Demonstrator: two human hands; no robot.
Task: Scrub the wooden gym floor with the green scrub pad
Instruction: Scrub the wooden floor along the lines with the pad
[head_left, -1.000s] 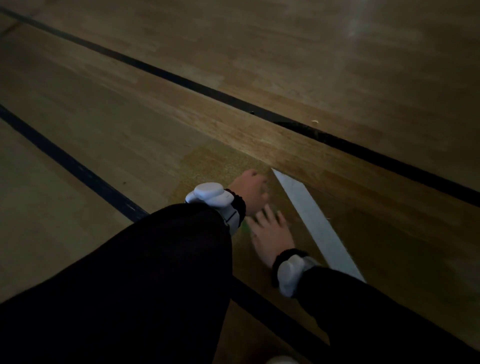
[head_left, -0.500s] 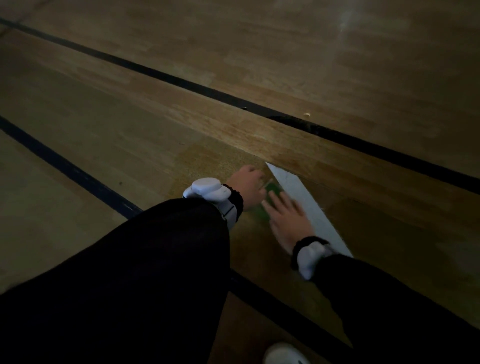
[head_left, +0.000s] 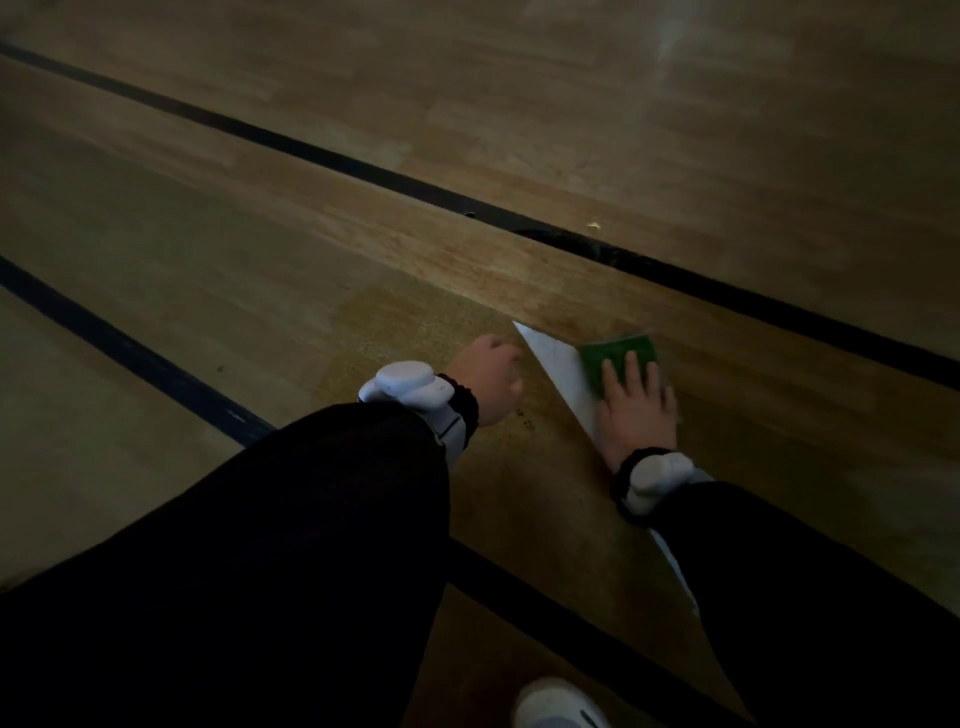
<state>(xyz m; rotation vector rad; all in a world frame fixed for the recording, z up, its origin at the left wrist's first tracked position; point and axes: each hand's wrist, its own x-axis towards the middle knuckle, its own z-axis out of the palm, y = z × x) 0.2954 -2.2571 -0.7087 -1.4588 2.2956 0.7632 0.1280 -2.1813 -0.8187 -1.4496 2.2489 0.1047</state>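
- Leftmost, the left hand (head_left: 488, 376) rests on the wooden gym floor (head_left: 260, 291), knuckles up; its fingers look curled under, but the dim light hides whether they hold anything, so I cannot tell its state
- Next, a white line (head_left: 558, 358) painted on the boards runs from a point near the left hand's fingers back toward the person, passing between the two hands
- Then the right hand (head_left: 636, 410) lies flat, its fingers (head_left: 631, 364) straight and spread, pressing down on the green scrub pad (head_left: 615, 349) rather than gripping it
- So the pad sits just ahead of the right palm, half under the fingertips, with its left edge overlapping the white line and its far edge by a darker band of boards
- Its long axis seems to run roughly across the arm's reach, left to right
- Judging from this, the right hand is the working one; the left is well apart from the pad and likely only props the body
- Any coming stroke would probably push or drag the pad along the boards under that flat palm
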